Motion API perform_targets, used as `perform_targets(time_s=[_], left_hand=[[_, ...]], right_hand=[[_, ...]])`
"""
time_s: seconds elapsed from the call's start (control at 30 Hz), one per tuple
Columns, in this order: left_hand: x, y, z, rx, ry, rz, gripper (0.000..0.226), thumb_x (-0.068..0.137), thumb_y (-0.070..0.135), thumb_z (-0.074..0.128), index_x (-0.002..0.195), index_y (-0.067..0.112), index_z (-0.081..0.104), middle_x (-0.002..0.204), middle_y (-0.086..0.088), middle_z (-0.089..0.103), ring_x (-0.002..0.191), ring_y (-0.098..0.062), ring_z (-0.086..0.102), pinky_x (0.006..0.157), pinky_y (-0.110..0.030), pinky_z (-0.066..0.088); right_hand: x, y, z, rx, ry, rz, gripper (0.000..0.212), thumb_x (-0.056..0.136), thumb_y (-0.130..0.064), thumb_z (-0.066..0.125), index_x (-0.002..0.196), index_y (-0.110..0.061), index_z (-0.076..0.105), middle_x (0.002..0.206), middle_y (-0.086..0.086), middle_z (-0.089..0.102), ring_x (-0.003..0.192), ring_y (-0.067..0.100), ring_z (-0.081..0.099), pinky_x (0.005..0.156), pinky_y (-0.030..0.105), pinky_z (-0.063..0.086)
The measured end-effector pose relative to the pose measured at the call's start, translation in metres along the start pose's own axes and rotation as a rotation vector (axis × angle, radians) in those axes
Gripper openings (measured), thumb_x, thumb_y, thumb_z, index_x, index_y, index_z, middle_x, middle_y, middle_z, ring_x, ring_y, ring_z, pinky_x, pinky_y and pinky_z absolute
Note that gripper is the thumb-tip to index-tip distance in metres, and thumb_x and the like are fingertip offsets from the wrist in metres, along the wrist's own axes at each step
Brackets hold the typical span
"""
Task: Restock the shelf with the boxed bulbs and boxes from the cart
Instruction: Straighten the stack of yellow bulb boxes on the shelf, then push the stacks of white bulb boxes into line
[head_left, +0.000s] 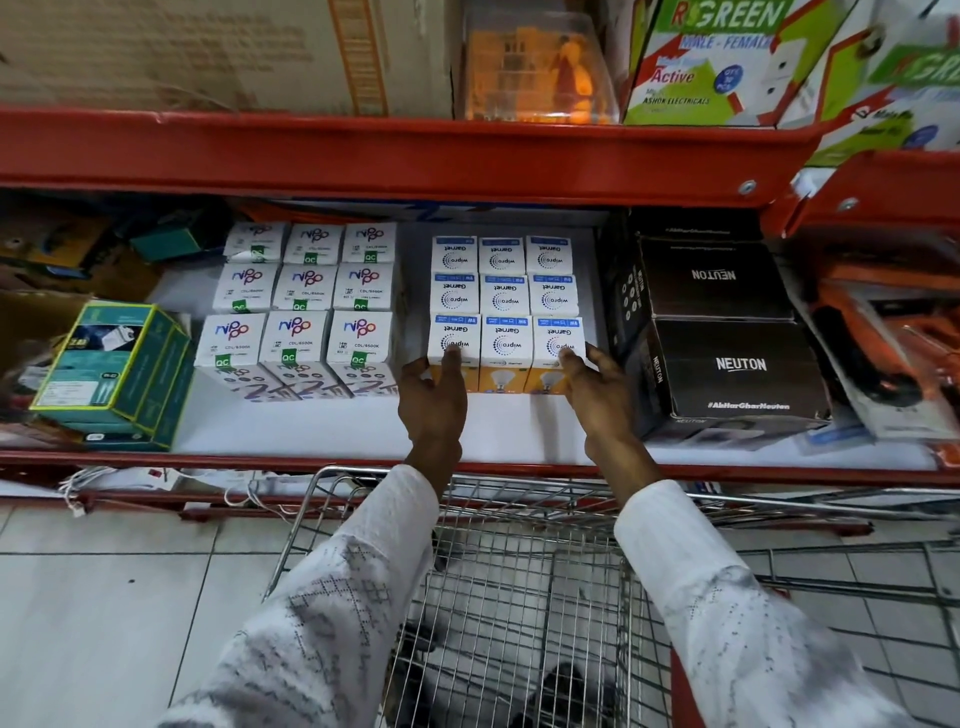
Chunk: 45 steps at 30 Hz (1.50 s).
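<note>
Both hands — left (434, 397), right (597, 389) — flanking front Wipro boxes (505, 345); shelf (322, 423)

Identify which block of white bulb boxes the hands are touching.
The right-hand block, the Wipro Garnet boxes: left hand and right hand flank its front row. The Nippo boxes stand untouched.

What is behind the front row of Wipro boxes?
Behind the front row of Wipro boxes stand two more rows of Wipro boxes, three each. Whatever lies farther back is hidden under the red shelf above.
</note>
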<state>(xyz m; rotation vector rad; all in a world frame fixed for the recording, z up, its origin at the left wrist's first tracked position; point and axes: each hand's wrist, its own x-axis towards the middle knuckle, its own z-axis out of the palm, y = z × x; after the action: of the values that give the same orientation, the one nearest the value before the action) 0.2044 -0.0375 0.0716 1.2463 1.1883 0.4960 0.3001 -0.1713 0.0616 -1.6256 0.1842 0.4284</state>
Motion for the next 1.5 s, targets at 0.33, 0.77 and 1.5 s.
perform_targets(time_s=[0.33,0.77,1.5], left_hand=[[0.001,-0.001,-0.002,-0.007,-0.018,-0.023,0.098,0.051,0.085,0.059,0.118,0.013,0.063,0.107,-0.014,0.076,0.106,-0.039,0.069,0.096,-0.054,0.056],[0.007,-0.005,-0.011,0.001,-0.083,-0.047,0.105,0.045,0.090,0.067,0.121,0.018,0.064,0.117,-0.024,0.071,0.113,-0.051,0.063,0.098,-0.065,0.051],[0.054,0.047,-0.239,-0.035,-0.065,-0.101,0.054,0.093,0.031,0.069,0.139,0.011,0.051,0.128,-0.016,0.057,0.079,-0.013,0.072,0.072,-0.035,0.062]], right_hand=[[-0.001,-0.003,0.002,0.009,0.006,0.008,0.046,0.088,-0.033,0.068,0.130,-0.016,0.059,0.064,-0.020,0.074,0.081,0.022,0.076,0.096,0.044,0.055],[-0.015,-0.015,0.001,-0.083,0.015,0.047,0.070,0.077,-0.050,0.070,0.139,-0.023,0.051,0.109,-0.003,0.074,0.114,0.020,0.066,0.105,0.047,0.049],[-0.134,-0.024,0.148,0.118,-0.189,0.255,0.015,0.089,-0.031,0.067,0.099,-0.021,0.062,0.130,0.015,0.060,0.121,0.031,0.057,0.106,0.042,0.048]])
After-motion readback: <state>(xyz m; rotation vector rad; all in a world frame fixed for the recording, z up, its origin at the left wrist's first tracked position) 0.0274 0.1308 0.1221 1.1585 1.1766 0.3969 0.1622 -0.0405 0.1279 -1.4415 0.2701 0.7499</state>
